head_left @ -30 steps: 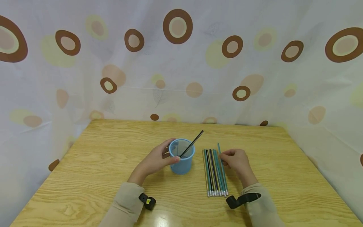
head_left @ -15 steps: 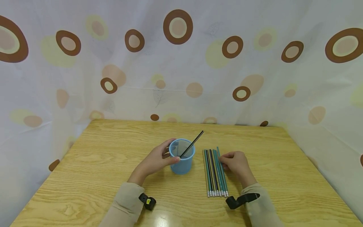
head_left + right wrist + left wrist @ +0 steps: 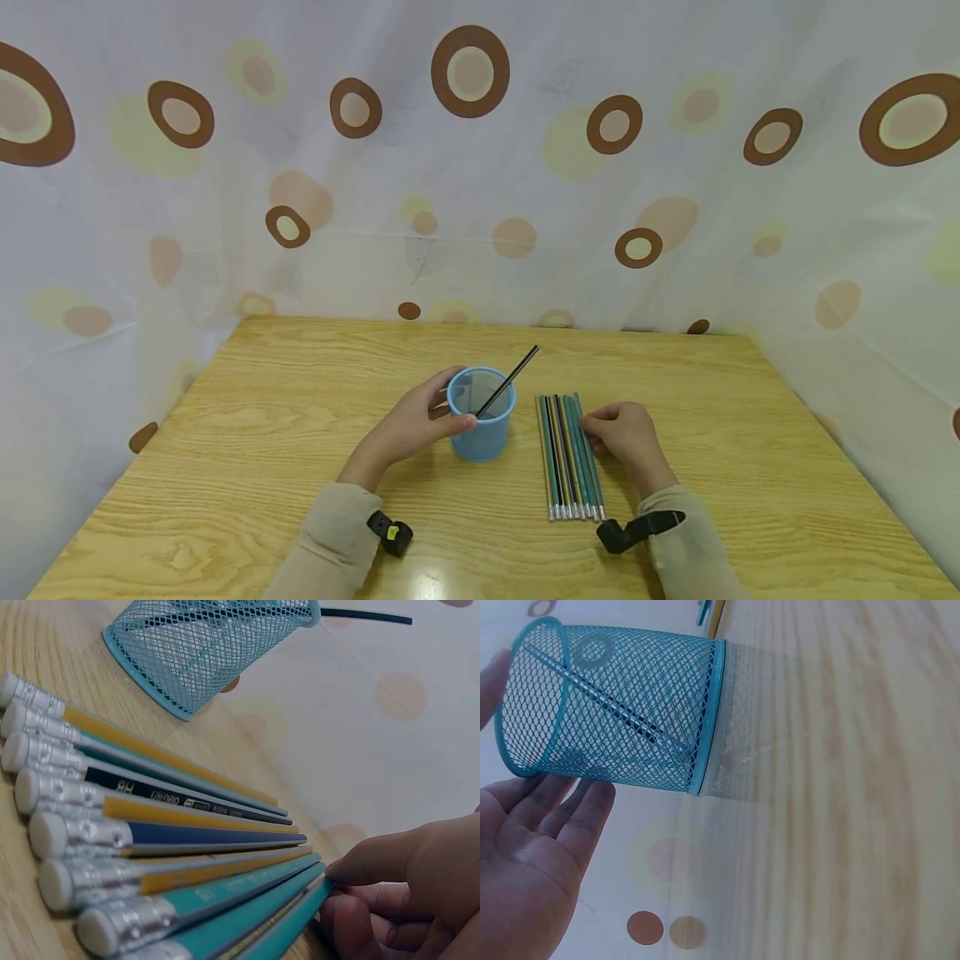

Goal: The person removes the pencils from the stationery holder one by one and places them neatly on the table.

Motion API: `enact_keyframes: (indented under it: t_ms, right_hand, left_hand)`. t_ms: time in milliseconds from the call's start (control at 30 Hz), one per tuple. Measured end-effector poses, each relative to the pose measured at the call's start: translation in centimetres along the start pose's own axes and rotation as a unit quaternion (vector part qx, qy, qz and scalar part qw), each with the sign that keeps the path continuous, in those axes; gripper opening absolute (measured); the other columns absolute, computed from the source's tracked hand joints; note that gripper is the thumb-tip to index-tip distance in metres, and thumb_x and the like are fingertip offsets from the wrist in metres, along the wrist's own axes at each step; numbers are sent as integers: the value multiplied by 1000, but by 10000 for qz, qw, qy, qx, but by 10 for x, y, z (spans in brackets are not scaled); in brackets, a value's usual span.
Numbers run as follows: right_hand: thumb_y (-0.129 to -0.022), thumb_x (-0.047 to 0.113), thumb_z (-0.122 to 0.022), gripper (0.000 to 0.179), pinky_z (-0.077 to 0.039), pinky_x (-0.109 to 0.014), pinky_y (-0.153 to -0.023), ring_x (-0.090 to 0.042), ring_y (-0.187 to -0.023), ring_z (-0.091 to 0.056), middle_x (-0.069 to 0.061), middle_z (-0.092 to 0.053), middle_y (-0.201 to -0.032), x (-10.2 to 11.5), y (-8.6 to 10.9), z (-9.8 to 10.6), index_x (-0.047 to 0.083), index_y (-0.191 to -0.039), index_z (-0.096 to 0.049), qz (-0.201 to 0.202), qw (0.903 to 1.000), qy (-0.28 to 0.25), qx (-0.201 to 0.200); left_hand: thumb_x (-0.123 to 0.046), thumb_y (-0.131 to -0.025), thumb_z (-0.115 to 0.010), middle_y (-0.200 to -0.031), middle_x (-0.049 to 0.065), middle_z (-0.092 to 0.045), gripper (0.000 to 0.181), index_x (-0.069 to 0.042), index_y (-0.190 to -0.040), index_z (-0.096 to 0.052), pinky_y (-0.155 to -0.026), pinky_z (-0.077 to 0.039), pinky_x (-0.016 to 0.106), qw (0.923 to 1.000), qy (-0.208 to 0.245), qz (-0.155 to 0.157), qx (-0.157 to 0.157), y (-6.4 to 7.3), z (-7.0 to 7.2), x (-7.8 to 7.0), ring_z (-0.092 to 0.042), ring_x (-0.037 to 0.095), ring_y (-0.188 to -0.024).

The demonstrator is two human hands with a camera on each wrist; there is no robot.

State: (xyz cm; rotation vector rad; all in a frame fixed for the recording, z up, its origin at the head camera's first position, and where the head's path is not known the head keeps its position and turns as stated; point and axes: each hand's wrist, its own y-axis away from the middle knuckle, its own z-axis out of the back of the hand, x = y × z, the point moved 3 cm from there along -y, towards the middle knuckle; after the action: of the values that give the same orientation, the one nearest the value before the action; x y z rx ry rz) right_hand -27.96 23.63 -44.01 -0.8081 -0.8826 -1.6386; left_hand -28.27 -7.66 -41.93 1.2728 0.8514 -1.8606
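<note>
My left hand (image 3: 408, 425) holds a light-blue mesh pencil cup (image 3: 480, 443) near its rim, thumb on the near side and fingers round the far side. One dark pencil (image 3: 517, 369) leans inside it, slanting out to the right; its lower end shows through the mesh in the left wrist view. To the right of the cup lies a row of several pencils (image 3: 558, 458), green, yellow, black and blue, eraser ends toward me. At the row's right edge my right hand (image 3: 624, 432) pinches a green pencil (image 3: 289, 926) between thumb and index finger, against its neighbour.
Everything rests on a wood-grain table (image 3: 315, 375). A white curtain (image 3: 480, 183) with brown and yellow circles hangs behind it and along both sides. Black camera straps (image 3: 645, 529) sit on both wrists. The cup stands a little apart from the pencil row.
The right-hand green pencil has slid toward me, its far end now about level with the others. My right hand has shifted slightly nearer with it. Left hand and cup have stayed still.
</note>
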Motion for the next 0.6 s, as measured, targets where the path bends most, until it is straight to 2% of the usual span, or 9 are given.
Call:
enact_keyframes:
  t_ms: [600]
  right_hand:
    - [-90,10,-70,22,-57,-26,-56,-11,-60,-63,-13,-68,-88,-4,-3,0,-8,-103,-72,-75,9999,1,96]
  left_hand:
    - [-30,-91,-74,-152,6,-39,82,-16,-157,-26,-112,-36,39,10000,-54,-56,-26,-1,0,2,-38,27,-139]
